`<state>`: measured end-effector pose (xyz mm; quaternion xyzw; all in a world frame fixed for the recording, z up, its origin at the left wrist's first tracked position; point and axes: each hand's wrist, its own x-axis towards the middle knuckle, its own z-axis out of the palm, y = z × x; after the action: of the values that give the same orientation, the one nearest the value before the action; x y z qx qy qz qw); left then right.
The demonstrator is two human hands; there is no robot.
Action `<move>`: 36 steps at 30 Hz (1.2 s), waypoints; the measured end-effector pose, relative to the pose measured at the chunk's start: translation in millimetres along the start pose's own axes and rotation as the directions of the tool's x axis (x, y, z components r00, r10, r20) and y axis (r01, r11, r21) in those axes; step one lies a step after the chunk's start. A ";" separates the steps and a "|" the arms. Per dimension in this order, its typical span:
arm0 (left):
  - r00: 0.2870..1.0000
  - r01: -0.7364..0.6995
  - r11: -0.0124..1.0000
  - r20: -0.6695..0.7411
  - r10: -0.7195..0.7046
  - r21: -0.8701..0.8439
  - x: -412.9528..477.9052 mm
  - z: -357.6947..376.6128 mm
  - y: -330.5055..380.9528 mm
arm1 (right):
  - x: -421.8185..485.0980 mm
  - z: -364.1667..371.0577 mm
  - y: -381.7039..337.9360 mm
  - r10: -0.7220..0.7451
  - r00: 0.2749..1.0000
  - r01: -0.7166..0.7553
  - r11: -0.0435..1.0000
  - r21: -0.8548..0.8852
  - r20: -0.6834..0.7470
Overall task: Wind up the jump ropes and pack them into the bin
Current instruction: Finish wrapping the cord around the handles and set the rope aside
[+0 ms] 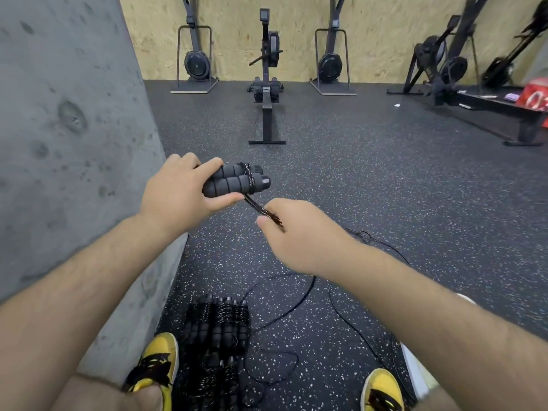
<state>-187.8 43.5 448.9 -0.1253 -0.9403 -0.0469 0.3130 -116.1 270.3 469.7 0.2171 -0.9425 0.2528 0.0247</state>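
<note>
Foam handles of a jump rope, paired side by side at centre frame with a few turns of cord around them, gripped in the curled left hand. Cord running from the handles toward 5 o'clock, pinched between thumb and fingers of the right hand. Wound ropes stacked on the speckled floor at 6 o'clock between yellow shoes, loose cord trailing beside them; rowing machine at 12 o'clock.
</note>
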 end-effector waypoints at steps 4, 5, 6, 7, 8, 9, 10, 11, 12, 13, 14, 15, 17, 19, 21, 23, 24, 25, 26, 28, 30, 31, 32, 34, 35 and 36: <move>0.998 -0.030 1.000 0.051 0.030 -0.007 -3.2 2.1 -4.3 | 0.7 -15.4 4.2 -0.126 0.990 0.096 0.936 -0.339 -0.067; 0.997 -0.041 0.999 0.060 0.042 -0.004 -3.5 2.2 -2.5 | 2.1 -17.6 5.9 -0.153 0.984 0.107 0.915 -0.389 -0.089; 0.996 -0.055 0.998 0.070 0.055 0.003 -3.8 2.5 -0.2 | 3.5 -19.7 7.8 -0.179 0.978 0.117 0.898 -0.425 -0.110; 0.994 -0.071 0.997 0.081 0.071 0.005 -4.4 2.5 2.4 | 5.0 -21.3 9.9 -0.207 0.969 0.127 0.884 -0.450 -0.132; 0.992 -0.089 0.996 0.090 0.089 -0.005 -5.0 2.0 4.9 | 6.4 -22.9 12.1 -0.233 0.960 0.136 0.872 -0.470 -0.154; 0.990 -0.104 0.994 0.097 0.106 -0.023 -6.1 1.2 6.9 | 7.4 -24.2 14.8 -0.261 0.948 0.145 0.862 -0.485 -0.180; 0.987 -0.117 0.992 0.104 0.120 -0.042 -7.2 0.0 8.0 | 8.5 -25.4 17.5 -0.289 0.935 0.155 0.854 -0.496 -0.204; 0.984 -0.129 0.990 0.116 0.135 -0.058 -7.7 -1.5 8.6 | 9.8 -26.4 20.7 -0.313 0.922 0.165 0.848 -0.504 -0.225; 0.980 -0.145 0.987 0.128 0.153 -0.073 -7.6 -3.1 8.8 | 11.2 -27.5 23.6 -0.330 0.912 0.173 0.847 -0.504 -0.242; 0.974 -0.164 0.982 0.141 0.175 -0.088 -7.1 -4.9 8.8 | 12.5 -28.5 26.4 -0.342 0.904 0.181 0.850 -0.495 -0.257; 0.967 -0.189 0.976 0.154 0.204 -0.105 -6.5 -6.8 8.6 | 13.9 -29.3 29.0 -0.349 0.898 0.188 0.855 -0.483 -0.268; 0.956 -0.220 0.968 0.169 0.239 -0.124 -6.0 -8.3 8.6 | 15.2 -29.7 32.0 -0.356 0.892 0.197 0.861 -0.469 -0.279; 0.928 -0.287 0.941 0.191 0.320 -0.180 -6.7 -11.1 10.0 | 16.6 -31.0 36.3 -0.362 0.886 0.218 0.877 -0.427 -0.289; 0.897 -0.344 0.907 0.198 0.394 -0.244 -8.6 -14.3 14.2 | 17.9 -32.5 41.1 -0.347 0.893 0.230 0.900 -0.371 -0.288; 0.877 -0.375 0.874 0.186 0.442 -0.308 -10.2 -18.8 19.6 | 20.2 -33.8 45.7 -0.312 0.909 0.219 0.922 -0.320 -0.277; 0.868 -0.389 0.845 0.162 0.470 -0.366 -10.3 -24.1 24.5 | 23.8 -33.9 52.0 -0.267 0.929 0.205 0.948 -0.243 -0.256; 0.865 -0.391 0.833 0.153 0.478 -0.392 -10.4 -27.0 26.9 | 25.3 -33.6 54.3 -0.253 0.937 0.208 0.959 -0.195 -0.242; 0.863 -0.388 0.822 0.147 0.482 -0.417 -10.7 -29.7 29.3 | 27.1 -32.7 56.9 -0.247 0.942 0.219 0.965 -0.144 -0.226; 0.863 -0.380 0.810 0.143 0.484 -0.446 -11.9 -32.1 31.7 | 28.8 -30.8 59.3 -0.238 0.949 0.224 0.971 -0.088 -0.209; 0.875 -0.351 0.792 0.125 0.467 -0.499 -15.2 -34.8 36.4 | 31.6 -26.2 66.3 -0.205 0.966 0.212 0.977 0.032 -0.158; 0.902 -0.319 0.791 0.090 0.423 -0.522 -17.8 -36.2 40.6 | 32.0 -20.6 71.0 -0.172 0.981 0.182 0.975 0.130 -0.089; 0.913 -0.308 0.794 0.073 0.402 -0.524 -18.3 -36.3 42.5 | 32.0 -17.1 72.1 -0.164 0.985 0.171 0.971 0.164 -0.059; 0.919 -0.300 0.796 0.063 0.388 -0.526 -18.4 -36.4 44.5 | 32.1 -12.1 70.8 -0.158 0.987 0.161 0.970 0.180 -0.028; 0.928 -0.277 0.791 0.062 0.368 -0.545 -18.3 -36.0 47.7 | 33.7 -1.5 66.0 -0.125 0.990 0.098 0.943 0.317 0.067; 0.931 -0.265 0.788 0.064 0.359 -0.556 -18.2 -35.6 49.1 | 35.1 3.1 61.7 -0.102 0.988 0.042 0.901 0.431 0.116; 0.936 -0.254 0.788 0.064 0.347 -0.560 -17.9 -34.6 49.9 | 37.6 6.4 58.0 -0.071 0.988 -0.002 0.888 0.461 0.140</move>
<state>-140.7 82.2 466.3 -0.3607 -0.8782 -0.2505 0.1896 -174.2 297.4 443.0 0.2524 -0.8510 0.4505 -0.0953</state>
